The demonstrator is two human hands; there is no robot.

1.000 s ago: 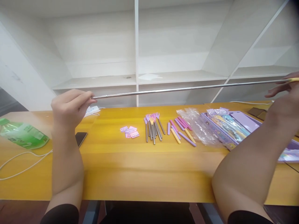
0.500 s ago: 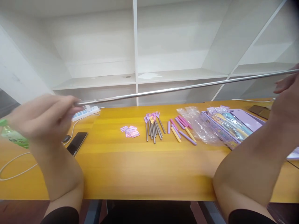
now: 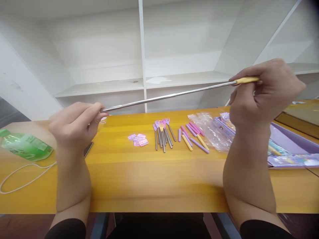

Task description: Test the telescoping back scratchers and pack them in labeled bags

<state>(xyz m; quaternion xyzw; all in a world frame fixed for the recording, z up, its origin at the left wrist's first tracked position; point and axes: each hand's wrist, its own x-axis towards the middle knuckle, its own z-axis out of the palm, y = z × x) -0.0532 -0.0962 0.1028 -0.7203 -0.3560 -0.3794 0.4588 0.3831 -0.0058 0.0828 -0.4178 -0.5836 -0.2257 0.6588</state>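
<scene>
Held up above the table is a telescopic back scratcher, its thin metal rod drawn out long and sloping up slightly to the right. My left hand pinches the rod's left end between thumb and fingers. At the other end, my right hand grips the rod by its yellow end piece, partly covered by the fingers. Below lie several short metal rods with hand-shaped heads, bunched together. Purple, pink and yellow handle sleeves are spread to their right, and small printed cards lie to their left.
A crumpled clear plastic bag lies beside a purple box with packaged items. At left are a green bottle, a white cable and a partly hidden phone. White shelving rises behind the table.
My right hand has come inward from the right edge, and the rod now spans a shorter length. My left hand moved out left, then back right. Things on the table stayed put.
</scene>
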